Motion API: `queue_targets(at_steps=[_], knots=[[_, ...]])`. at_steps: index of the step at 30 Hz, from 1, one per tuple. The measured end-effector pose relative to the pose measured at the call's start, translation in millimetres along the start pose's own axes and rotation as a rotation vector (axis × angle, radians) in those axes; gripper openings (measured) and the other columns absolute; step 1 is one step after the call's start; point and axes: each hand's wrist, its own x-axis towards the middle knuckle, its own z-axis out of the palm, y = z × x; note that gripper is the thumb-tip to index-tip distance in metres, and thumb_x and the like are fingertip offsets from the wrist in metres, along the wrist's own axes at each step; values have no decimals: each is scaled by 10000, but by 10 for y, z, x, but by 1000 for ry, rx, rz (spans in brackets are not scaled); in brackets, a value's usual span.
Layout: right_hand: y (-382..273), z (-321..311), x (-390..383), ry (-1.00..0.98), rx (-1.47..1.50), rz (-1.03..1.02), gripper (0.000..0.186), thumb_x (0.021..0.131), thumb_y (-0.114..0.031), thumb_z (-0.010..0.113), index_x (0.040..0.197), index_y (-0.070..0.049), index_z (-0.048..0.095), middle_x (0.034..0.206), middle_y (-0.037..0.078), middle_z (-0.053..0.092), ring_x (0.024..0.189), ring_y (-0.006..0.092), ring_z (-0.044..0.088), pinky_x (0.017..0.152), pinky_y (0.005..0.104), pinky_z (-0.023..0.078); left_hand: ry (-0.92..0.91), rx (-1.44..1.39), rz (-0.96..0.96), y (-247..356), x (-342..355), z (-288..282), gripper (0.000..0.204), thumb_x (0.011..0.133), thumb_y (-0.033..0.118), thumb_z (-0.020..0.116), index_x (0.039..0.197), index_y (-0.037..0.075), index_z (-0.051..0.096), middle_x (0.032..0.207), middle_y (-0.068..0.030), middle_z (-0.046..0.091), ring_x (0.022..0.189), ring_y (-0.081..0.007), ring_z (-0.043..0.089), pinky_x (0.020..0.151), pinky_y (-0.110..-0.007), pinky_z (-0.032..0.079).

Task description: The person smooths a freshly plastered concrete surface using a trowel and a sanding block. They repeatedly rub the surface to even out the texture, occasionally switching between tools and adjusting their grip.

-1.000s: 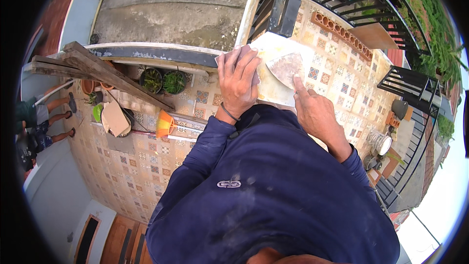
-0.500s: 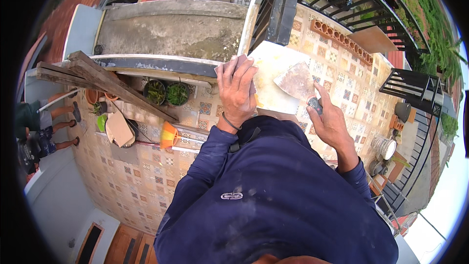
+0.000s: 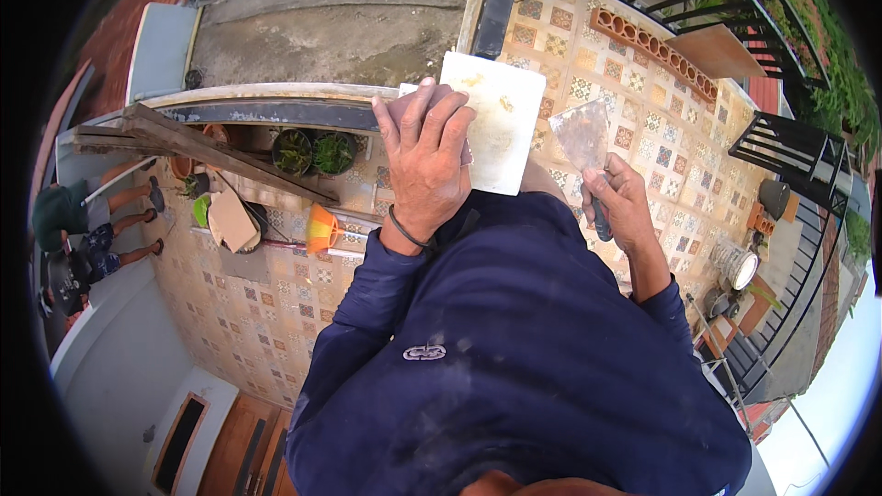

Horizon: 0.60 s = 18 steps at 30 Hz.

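Note:
My left hand point(image 3: 425, 161) lies with bent fingers over a folded reddish-brown sheet point(image 3: 404, 108) that looks like sandpaper. Its edges show beside the fingers, at the left side of a white rectangular surface point(image 3: 505, 124) with yellowish stains. Whether that surface is a post top or a loose board, I cannot tell. Held in my right hand point(image 3: 625, 197) is a putty knife point(image 3: 582, 135). Its broad, stained blade points away from me, apart from the white surface, and its dark handle runs through my closed fingers.
Beyond my left hand runs a ledge with a dark rail point(image 3: 276, 115). Wooden planks point(image 3: 220, 152) lean across potted plants point(image 3: 333, 153). An orange broom point(image 3: 322, 230) and a pail point(image 3: 735, 266) are on the patterned tile floor. Another person point(image 3: 78, 248) is at far left.
The putty knife has moved off the white surface to the right, its blade now over the tile floor. My left hand has shifted slightly left. The whole view has also shifted.

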Motion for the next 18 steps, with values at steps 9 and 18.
queue_targets(at_steps=[9,18], knots=[[-202,-24,430,-201,362,122,255,1016,-42,664,1235,75,604,920,212,774,607,241,750,507,323,632,-165,246,-22,462,295,465,665,864,52,699,1446,374,709,1367,-12,588,1456,-282,500,1237,-873,98],[-168,317,410,-51,564,152,194,1044,-79,668,1201,10,598,828,158,736,518,195,667,445,320,561,-151,261,-38,385,342,534,592,907,76,658,1459,288,693,1414,-68,574,1491,-334,463,1202,-906,73]])
